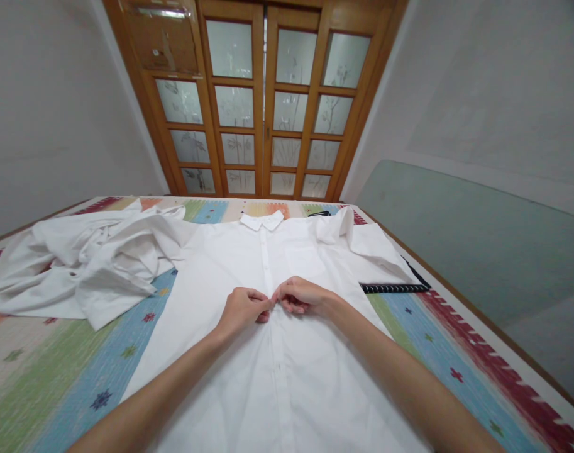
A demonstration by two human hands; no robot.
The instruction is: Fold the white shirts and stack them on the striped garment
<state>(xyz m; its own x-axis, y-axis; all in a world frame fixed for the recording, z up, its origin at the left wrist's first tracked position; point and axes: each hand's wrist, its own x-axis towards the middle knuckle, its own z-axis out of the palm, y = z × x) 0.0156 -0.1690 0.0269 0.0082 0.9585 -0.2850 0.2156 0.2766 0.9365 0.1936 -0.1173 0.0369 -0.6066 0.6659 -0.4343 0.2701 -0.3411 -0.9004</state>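
A white collared shirt (pixel 225 258) lies spread front side up, its collar toward the far side and its button strip running down the middle. Over that strip, about halfway down, my left hand (pixel 246 306) is closed with thumb and finger pinching the shirt's front edge. My right hand (pixel 298 296) meets it from the other side, its fingers also pinched on the strip. The fingertips of both hands nearly touch. Whether a button sits between them is hidden. Lower on the strip a small button (pixel 277 366) shows faintly.
Crumpled white cloth (pixel 102 258) lies at the left, against the shirt's sleeve side. Under the right sleeve a black spiral-bound item (pixel 395 288) sticks out. A small black object (pixel 319 214) rests beyond the shoulder. Striped cloth (pixel 79 384) covers the surface; wooden doors (pixel 263 126) stand behind.
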